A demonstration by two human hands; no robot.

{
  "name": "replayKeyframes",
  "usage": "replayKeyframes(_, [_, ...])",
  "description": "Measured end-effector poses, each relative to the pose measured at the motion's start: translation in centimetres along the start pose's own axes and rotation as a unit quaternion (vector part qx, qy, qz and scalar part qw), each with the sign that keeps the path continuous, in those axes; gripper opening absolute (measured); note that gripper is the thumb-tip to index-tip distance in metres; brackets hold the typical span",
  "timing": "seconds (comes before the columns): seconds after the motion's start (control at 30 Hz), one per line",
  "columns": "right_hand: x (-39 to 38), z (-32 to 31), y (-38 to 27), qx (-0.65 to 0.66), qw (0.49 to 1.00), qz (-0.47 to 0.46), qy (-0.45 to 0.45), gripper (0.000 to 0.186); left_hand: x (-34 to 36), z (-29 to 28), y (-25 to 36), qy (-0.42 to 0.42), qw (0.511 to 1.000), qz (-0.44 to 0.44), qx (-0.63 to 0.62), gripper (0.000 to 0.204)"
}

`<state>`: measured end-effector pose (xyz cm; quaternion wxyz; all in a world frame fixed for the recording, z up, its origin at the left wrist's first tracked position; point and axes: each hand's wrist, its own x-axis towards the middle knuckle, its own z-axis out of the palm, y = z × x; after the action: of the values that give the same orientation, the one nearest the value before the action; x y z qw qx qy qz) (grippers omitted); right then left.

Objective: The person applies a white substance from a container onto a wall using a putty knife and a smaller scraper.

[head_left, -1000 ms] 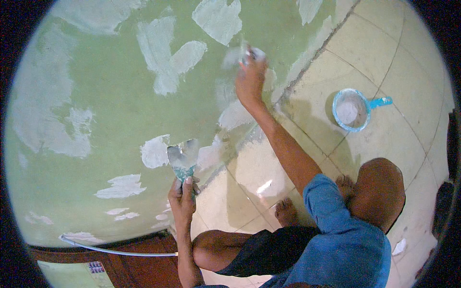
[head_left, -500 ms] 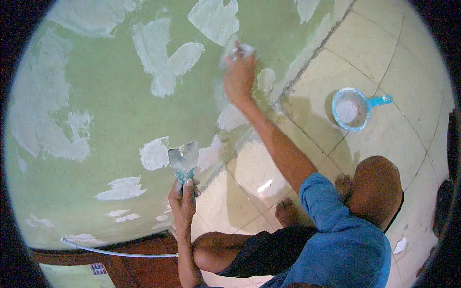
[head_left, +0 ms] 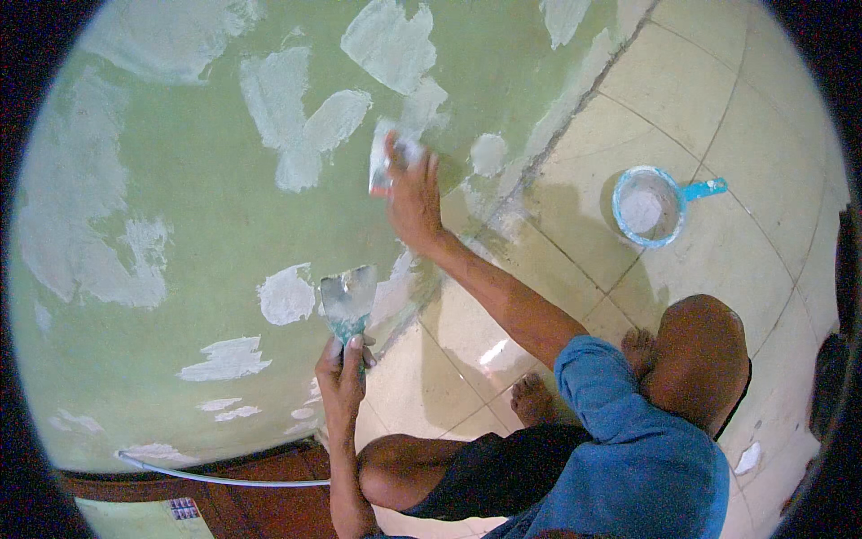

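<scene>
As the head view has it, 2 bare hands are at a green wall (head_left: pixel 206 180), each with its own tool. Right hand (head_left: pixel 415 199): grip closed around a flat spreader (head_left: pixel 381 171), whitish with some orange, fingers over its back; slightly blurred, looks to be against the wall, just beside a pale grey patch (head_left: pixel 422 108). Left hand (head_left: pixel 341 382): grip narrow, thumb and fingers holding a teal-and-grey putty knife (head_left: pixel 350 301), blade toward the top of the view, residue on it; cannot tell whether it touches the wall. Other filler patches (head_left: pixel 287 295), irregular, whitish to grey, are scattered over the wall. Blue pan (head_left: pixel 616 208) with 1 side handle sits on the tiled floor (head_left: pixel 682 99), right of the right hand, well apart, pale filler (head_left: pixel 643 212) inside. Thin white strip (head_left: pixel 233 481) lower left, by a brown panel (head_left: pixel 278 505). Blue shirt (head_left: pixel 628 476), black shorts (head_left: pixel 503 467), bare feet (head_left: pixel 532 400).
</scene>
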<state>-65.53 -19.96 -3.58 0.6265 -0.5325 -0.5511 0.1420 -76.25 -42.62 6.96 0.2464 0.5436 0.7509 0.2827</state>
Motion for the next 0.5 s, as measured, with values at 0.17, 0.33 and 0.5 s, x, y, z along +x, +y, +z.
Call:
replayKeyframes(0.17, [-1.1,0.2,4.8,0.005,0.998,0.028,0.053,0.047,0.3,0.0,-0.6,0.006,1.000,0.013,0.002,0.024])
replayKeyframes(0.33, [5.6,-1.0,4.9,0.101,0.976,0.188,0.050,0.051,-0.6,0.1,-0.3,0.023,1.000,-0.008,0.001,0.025])
replayKeyframes(0.5, [-2.7,-1.3,-0.5,0.131,0.989,0.017,-0.068,0.053,0.0,-0.1,-0.7,0.014,1.000,-0.009,-0.003,0.025])
